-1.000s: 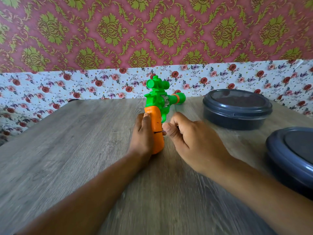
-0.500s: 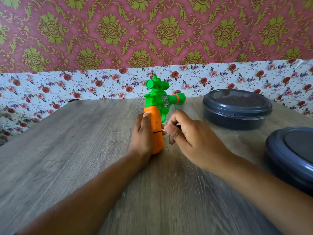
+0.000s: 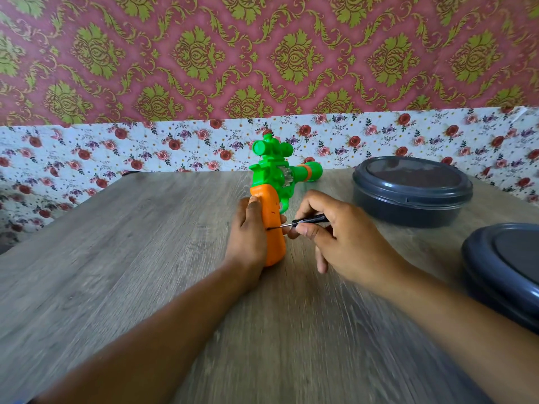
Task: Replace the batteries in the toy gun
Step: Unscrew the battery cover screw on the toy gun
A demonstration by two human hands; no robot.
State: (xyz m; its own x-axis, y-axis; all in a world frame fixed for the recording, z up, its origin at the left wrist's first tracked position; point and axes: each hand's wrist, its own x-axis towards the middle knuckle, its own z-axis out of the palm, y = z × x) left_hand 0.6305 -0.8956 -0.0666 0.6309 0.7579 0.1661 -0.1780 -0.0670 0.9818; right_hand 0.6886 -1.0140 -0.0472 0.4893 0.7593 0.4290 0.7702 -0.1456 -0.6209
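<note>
From the head view, we are steadying the green-and-orange plastic toy gun (image 3: 272,199) on the grey wood-grain tabletop (image 3: 116,258), our left hand (image 3: 248,237) wrapping its orange grip, while our right hand (image 3: 335,237) is pinching a slim black-handled screwdriver (image 3: 300,223), its tip meeting the grip's side. We are judging this to be the cover screw coming out, so we are pressing straight inward and turning slowly to avoid slipping.
</note>
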